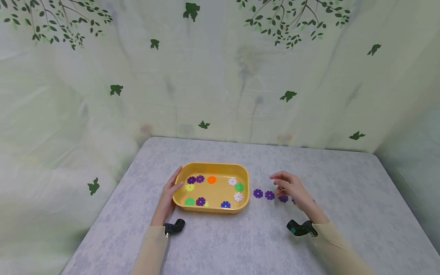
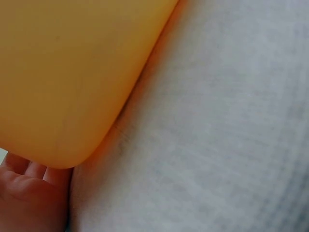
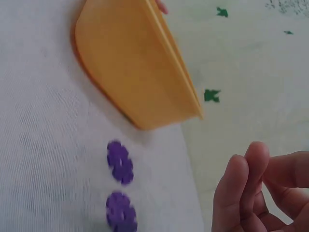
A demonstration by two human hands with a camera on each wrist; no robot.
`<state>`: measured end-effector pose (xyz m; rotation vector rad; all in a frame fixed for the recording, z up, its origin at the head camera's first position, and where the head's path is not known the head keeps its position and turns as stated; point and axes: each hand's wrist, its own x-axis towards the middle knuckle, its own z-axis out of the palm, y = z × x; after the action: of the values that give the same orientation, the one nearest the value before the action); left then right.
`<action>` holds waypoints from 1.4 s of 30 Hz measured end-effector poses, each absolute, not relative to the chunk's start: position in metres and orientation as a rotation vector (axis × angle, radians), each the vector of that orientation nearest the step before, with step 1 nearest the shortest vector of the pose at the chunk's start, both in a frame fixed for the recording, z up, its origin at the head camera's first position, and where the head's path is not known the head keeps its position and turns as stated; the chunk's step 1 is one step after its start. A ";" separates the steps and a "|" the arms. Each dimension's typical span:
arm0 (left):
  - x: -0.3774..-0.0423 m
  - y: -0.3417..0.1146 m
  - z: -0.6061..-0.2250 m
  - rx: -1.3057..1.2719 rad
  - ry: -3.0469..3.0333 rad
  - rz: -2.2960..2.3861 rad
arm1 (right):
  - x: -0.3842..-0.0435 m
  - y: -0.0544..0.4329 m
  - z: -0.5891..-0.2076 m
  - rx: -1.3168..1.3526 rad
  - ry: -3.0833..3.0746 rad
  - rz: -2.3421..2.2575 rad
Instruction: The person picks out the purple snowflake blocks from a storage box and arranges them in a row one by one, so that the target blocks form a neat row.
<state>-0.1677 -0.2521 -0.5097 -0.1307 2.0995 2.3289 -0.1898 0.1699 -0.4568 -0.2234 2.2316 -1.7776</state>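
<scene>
Rounded yellow plastic tray [image 1: 213,210] of bright flower-shaped discs [image 1: 211,180], clamped by left hand [image 1: 169,196], purple flower-shaped discs [image 1: 258,193] lined up on grey worktop [image 1: 240,244], right hand [image 1: 292,188] held near, its grip seemingly apart

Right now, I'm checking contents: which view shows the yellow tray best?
The head view: yellow tray uncropped, notched discs inside. Left wrist shows only part of its outer wall; right wrist, its outside, cropped.

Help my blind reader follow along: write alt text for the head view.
A person's left hand grips a yellow tray holding multicoloured notched discs, while the right hand hovers by a row of purple discs on a grey table.
</scene>
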 end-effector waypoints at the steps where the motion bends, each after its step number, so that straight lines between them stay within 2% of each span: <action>1: -0.168 -0.252 -0.510 -0.138 2.101 2.325 | -0.191 0.161 -0.455 -0.241 2.212 -1.783; 11: -0.167 -0.252 -0.511 -0.101 2.033 2.397 | -0.194 0.066 -0.447 -0.454 1.992 -1.803; 20: -0.166 -0.252 -0.511 -0.112 2.045 2.387 | -0.196 0.000 -0.458 -0.492 1.889 -1.676; 32: -0.166 -0.253 -0.509 -0.116 2.096 2.344 | -0.200 -0.036 -0.476 -0.524 1.862 -1.470; 42: -0.166 -0.253 -0.509 -0.118 2.097 2.336 | -0.196 -0.045 -0.478 -0.628 1.928 -1.334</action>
<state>-0.1658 -0.2528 -0.5094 -0.1182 2.0969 2.3362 -0.1958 -0.0452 -0.4776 -0.6281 1.9284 -1.3344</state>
